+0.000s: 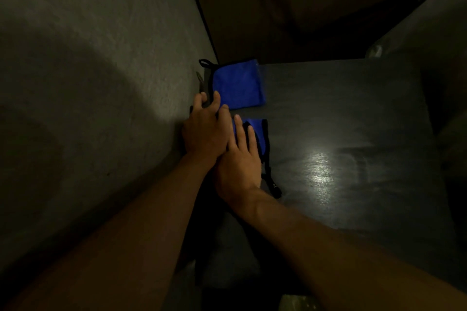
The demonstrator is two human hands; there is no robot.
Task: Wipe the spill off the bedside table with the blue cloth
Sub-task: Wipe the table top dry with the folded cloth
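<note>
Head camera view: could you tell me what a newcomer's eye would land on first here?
The bright blue cloth stands out against the dark bedside table, near its far left corner by the wall. Just below it, the left hand and right hand lie side by side, the right one flat on a second patch of blue fabric. A shiny glare patch glints on the tabletop to their right.
</note>
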